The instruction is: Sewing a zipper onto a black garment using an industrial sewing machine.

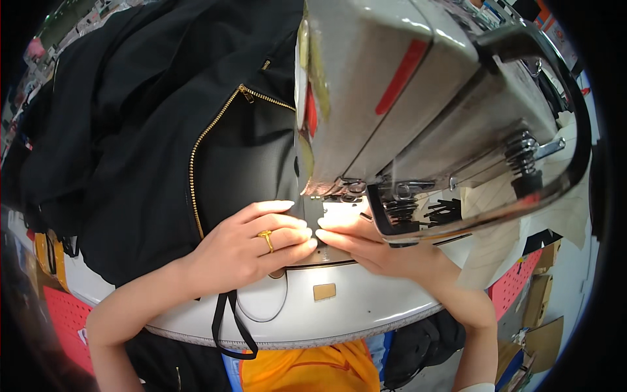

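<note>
A black garment (144,117) with a gold zipper (191,163) is heaped on the left side of a sewing machine (366,85). My left hand (251,245), wearing a gold ring, is closed over the cloth's edge, its fingertips pressed near the lit needle area. Close by, my right hand (392,248) has its fingertips at a narrow dark part of the same cloth, nearly meeting the left fingertips. The machine head and its guard hide part of the right hand. The thumbs are mostly hidden, and the needle is not clearly visible.
A white machine table (366,307) curves along the front, with a ruler strip at its edge. A black strap (232,326) hangs over that edge. The dark guard frame (578,130) juts out on the right. Cardboard (544,343) lies at lower right; orange cloth (310,369) shows below.
</note>
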The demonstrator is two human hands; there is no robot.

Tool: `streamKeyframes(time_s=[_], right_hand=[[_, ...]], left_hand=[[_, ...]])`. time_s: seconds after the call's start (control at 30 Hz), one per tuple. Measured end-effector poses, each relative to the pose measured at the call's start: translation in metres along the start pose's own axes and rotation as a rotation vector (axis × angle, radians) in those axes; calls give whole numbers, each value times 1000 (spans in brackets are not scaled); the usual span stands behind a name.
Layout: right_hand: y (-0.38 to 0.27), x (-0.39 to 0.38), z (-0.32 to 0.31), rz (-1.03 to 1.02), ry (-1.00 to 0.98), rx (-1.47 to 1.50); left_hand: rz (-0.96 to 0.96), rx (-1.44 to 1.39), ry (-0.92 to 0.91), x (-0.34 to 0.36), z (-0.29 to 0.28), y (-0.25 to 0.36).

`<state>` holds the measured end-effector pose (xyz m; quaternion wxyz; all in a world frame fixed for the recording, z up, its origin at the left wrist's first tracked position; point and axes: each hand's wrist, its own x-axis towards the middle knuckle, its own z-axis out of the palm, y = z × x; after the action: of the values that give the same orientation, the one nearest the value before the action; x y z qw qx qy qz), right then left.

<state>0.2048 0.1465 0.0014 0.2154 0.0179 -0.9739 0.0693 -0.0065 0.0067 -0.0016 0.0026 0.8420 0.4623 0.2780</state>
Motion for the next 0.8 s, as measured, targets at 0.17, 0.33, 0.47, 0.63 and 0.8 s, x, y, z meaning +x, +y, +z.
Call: streamKeyframes(time_s=[0.17,0.33,0.47,0.63,0.8], right_hand=[[2,-1,5,45,3,-9],[10,-9,10,103,-96,5],[7,-9,10,138,-104,-53],[-19,-24,-10,-33,-300,-257],[-22,-135,-72,390,-226,-155]], left_hand=[[2,42,-1,1,4,-18],[-45,95,27,9,-1,-26],[-92,100,-17,14,2,-37],[-36,274,76,13,6,-43],[17,358,111,17,0,-38]])
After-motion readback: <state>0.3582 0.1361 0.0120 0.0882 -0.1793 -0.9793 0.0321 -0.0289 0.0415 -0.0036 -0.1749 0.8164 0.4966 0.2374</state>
